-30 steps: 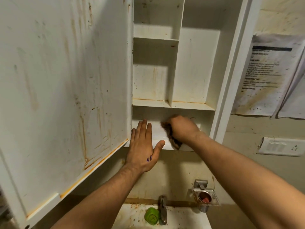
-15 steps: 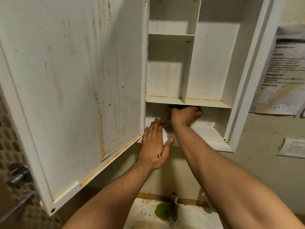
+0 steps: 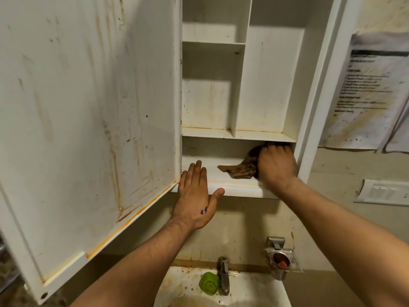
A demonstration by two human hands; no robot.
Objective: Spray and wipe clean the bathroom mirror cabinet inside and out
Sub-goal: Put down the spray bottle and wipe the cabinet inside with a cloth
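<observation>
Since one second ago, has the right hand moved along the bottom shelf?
Yes. The right hand, gripping the cloth, slid rightward from below the vertical divider to the cabinet's right wall.

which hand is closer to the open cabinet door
Left. The left hand rests on the shelf edge beside the door; the right hand grips a cloth farther right.

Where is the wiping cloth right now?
Head view: the brown cloth sits in the cabinet's bottom compartment, toward its right end, gripped by the right hand.
</observation>
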